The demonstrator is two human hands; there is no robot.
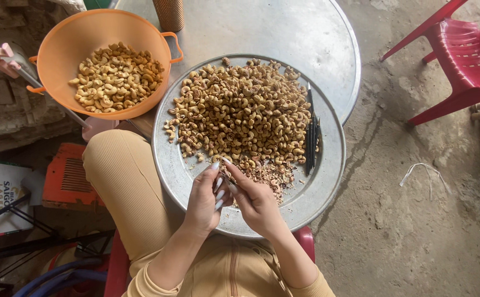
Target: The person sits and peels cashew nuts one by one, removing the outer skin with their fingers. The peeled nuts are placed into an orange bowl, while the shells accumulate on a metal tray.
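Working: we see both hands meet over the near part of a round metal tray (328, 181) that rests on the person's lap.
Left hand: our left hand (204, 201) is curled, its pale-nailed fingers (218, 190) bent in toward the right hand; they seem to pinch something small, but we cannot tell what.
Right hand: our right hand (256, 201) has its fingers closed around a thin tool (228, 179), of which only a short dark bit shows between the two hands.
Cashews in skin: one broad heap of brown, curved cashew kernels (245, 113) fills the far half of the tray, reaching from its left edge almost to its right edge; far too many to count.
Peelings: one small pile of pinkish-brown skin scraps (273, 176) lies just beyond the hands, touching the heap's near edge.
Spare tools: a bundle of thin black tools (311, 132) lies along the right edge of the heap; we cannot tell their number.
Peeled cashews: one orange bowl (64, 49) with two handles sits beyond the tray's left edge, holding paler, cleaner kernels (116, 77).
Tables: one round metal table (306, 38) lies under the tray's far edge.
Chairs: one red plastic chair (465, 55) stands well apart, on the concrete floor (416, 220) to the right.
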